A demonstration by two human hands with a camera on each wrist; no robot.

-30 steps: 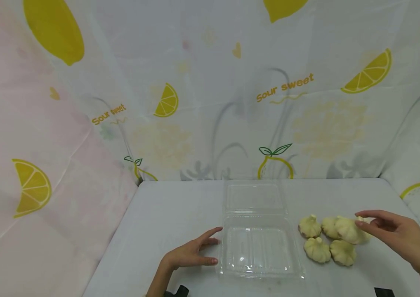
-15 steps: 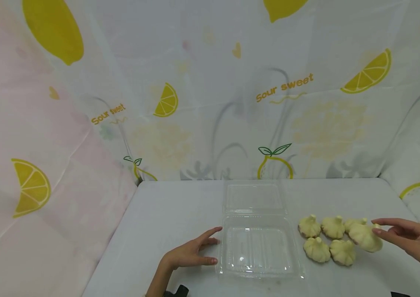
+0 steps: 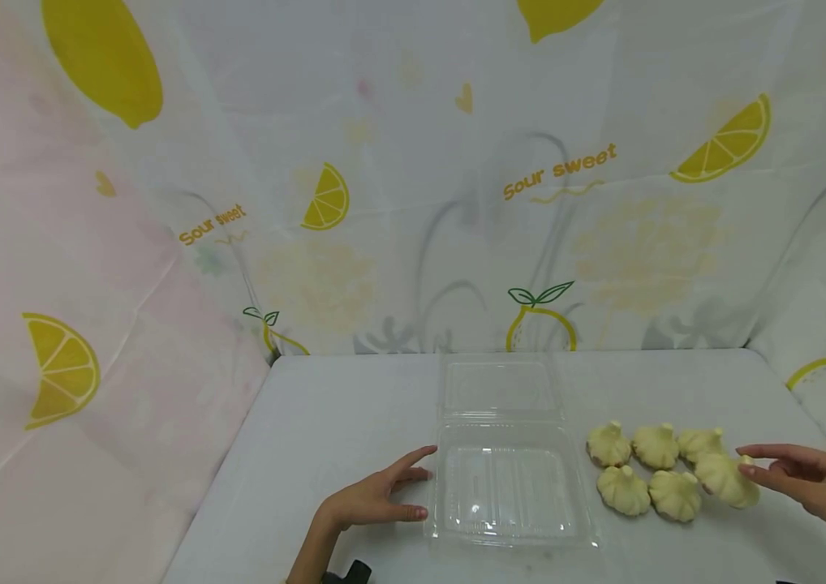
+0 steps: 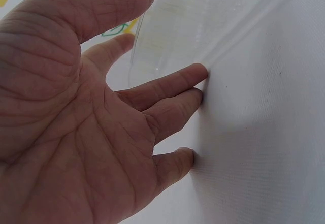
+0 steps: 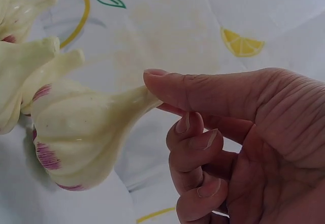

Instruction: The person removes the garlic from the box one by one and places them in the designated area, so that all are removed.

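Observation:
At the right of the head view, my right hand [image 3: 815,491] pinches a garlic bulb [image 3: 727,482] by its stem. The right wrist view shows thumb and forefinger on that stem, the other fingers curled in, and purple streaks on the pale bulb [image 5: 76,137]. Several more garlic bulbs [image 3: 656,447] stand in two rows to its left. My left hand [image 3: 372,496] is beside the left edge of a clear plastic clamshell box [image 3: 504,495], fingers spread. In the left wrist view some of its fingertips [image 4: 195,74] rest on the table by the box.
The box lies with its lid [image 3: 501,389] folded back toward the rear of the white table [image 3: 340,405]. Behind the table hangs a lemon-print cloth [image 3: 413,203], which also covers the left side. A black object [image 3: 358,573] shows near the left wrist.
My right hand has carried the garlic bulb rightward and then down toward the front, to the right end of the front row. The left hand and the box have stayed put.

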